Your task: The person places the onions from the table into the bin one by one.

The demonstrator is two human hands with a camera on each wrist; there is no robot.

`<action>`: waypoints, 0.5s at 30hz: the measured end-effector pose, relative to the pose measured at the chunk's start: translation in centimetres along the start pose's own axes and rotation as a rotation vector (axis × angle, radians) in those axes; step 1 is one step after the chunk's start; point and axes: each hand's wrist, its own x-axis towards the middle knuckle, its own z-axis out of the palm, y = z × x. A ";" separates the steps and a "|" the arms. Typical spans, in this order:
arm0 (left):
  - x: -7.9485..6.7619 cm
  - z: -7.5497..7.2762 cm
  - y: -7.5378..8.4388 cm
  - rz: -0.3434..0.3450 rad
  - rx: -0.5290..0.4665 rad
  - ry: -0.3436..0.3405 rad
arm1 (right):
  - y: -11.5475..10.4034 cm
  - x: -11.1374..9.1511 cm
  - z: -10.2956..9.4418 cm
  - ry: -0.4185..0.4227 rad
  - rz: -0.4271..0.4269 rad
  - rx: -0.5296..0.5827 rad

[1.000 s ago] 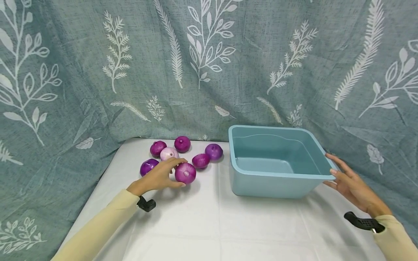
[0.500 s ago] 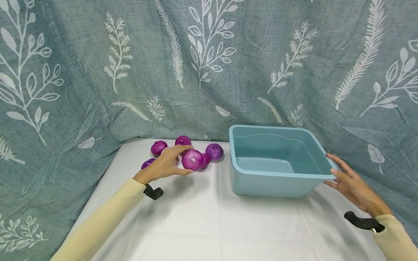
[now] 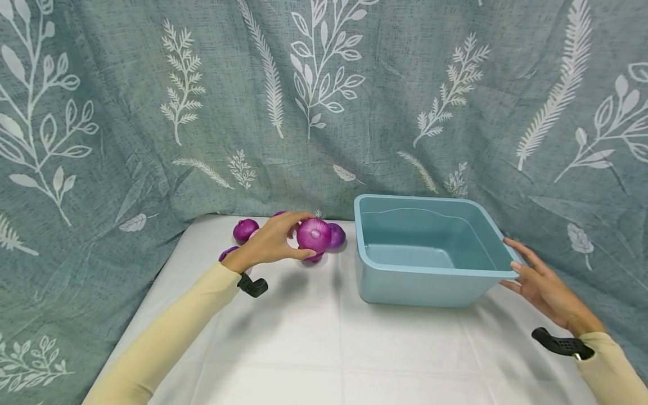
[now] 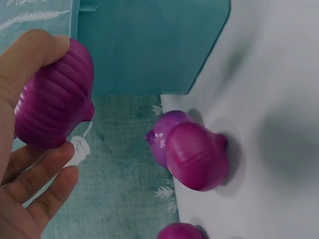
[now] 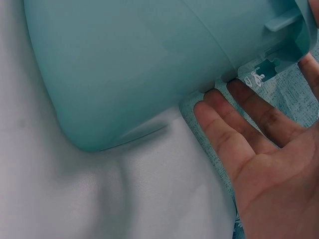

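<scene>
My left hand [image 3: 270, 239] holds a magenta-purple onion [image 3: 314, 235] between thumb and fingers, raised above the white table. In the left wrist view the ribbed side and pointed tip of that onion [image 4: 57, 94] show, with the thumb on top and fingers below. Behind and under it lie a violet onion [image 3: 336, 236] and another magenta onion [image 4: 197, 157], partly covered in the head view. At the right, a blue-green plastic bin [image 3: 415, 289] stands with its inside bare. My right hand [image 3: 549, 292] rests against its right end, its fairly straight fingers [image 5: 219, 134] touching beneath the rim.
Left of the held onion, more onions sit on the table [image 3: 283, 360], such as a magenta one [image 3: 245, 230] and a purple one [image 3: 228, 254], some half hidden by my left hand. A patterned green curtain [image 3: 212, 112] hangs directly behind the table.
My left hand has lifted the magenta onion from the table and carried it right and upward, over the other onions. The right hand and the bin have stayed in place.
</scene>
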 end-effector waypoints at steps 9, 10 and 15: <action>2.8 0.3 2.2 0.002 -0.081 0.008 | 0.3 -0.1 -0.3 -0.046 -0.024 0.030; 3.2 0.5 2.4 0.011 -0.082 0.013 | 0.3 -0.1 -0.3 -0.047 -0.025 0.031; 4.8 1.3 3.4 0.071 -0.079 0.033 | 0.3 0.0 -0.1 -0.046 -0.024 0.027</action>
